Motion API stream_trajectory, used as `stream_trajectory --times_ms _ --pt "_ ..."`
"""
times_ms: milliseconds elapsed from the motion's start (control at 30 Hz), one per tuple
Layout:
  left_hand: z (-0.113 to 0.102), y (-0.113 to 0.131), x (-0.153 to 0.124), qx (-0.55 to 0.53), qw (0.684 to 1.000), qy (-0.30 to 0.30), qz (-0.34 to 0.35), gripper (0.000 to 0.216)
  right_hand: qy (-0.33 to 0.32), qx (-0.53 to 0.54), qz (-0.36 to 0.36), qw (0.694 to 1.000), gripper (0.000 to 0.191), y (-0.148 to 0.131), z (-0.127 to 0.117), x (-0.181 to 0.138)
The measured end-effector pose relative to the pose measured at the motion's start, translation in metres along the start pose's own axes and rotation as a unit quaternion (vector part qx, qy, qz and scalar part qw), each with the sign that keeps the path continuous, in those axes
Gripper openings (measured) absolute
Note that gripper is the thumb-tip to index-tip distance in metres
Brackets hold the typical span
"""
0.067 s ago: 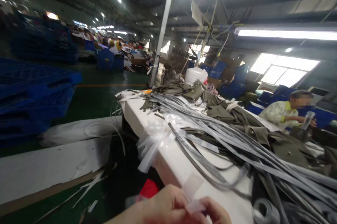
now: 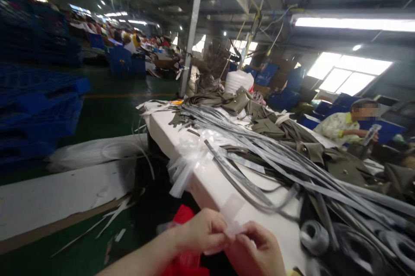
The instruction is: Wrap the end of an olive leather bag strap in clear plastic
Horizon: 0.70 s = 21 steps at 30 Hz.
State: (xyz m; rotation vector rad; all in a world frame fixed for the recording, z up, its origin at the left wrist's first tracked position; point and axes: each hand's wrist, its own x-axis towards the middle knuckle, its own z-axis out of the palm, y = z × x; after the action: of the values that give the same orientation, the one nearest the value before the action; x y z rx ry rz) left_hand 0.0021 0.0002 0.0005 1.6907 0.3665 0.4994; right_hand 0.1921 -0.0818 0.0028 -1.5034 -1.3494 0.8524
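Both hands pinch one clear strip (image 2: 231,217): left hand (image 2: 202,233) and right hand (image 2: 256,248) closed on it, peeling barely begun; grey strips (image 2: 275,159) pile untouched on the worktop (image 2: 214,185).

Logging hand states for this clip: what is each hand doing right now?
Left hand: pinched shut on the clear plastic strip.
Right hand: fingers pinched on the same strip's lower end.

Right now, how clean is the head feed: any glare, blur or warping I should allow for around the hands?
Head view: the ceiling tube light and window blow out to white; wide-angle lens bends the pillar and table edge; left hand and right hand, pinching a translucent strip, look soft; far background smeared.
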Motion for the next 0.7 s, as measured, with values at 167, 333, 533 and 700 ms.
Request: stream_trajectory --times_ms 167,333,533,700 --pt "0.002 -0.002 0.002 0.038 0.999 0.000 0.022 0.058 -0.036 0.063 0.021 0.997 0.027 0.002 -0.006 0.000" --pt "0.006 -0.001 0.003 0.027 1.000 -0.010 0.003 0.059 -0.057 0.039 -0.013 0.998 0.026 -0.002 -0.008 0.000" --pt "0.005 0.004 0.006 0.067 0.997 0.003 0.032 0.057 -0.028 -0.032 -0.062 0.997 0.031 0.006 -0.007 0.002" --pt "0.007 0.008 0.007 0.043 0.999 -0.003 0.031 0.054 0.004 0.008 -0.063 0.998 0.032 0.002 -0.004 0.006"
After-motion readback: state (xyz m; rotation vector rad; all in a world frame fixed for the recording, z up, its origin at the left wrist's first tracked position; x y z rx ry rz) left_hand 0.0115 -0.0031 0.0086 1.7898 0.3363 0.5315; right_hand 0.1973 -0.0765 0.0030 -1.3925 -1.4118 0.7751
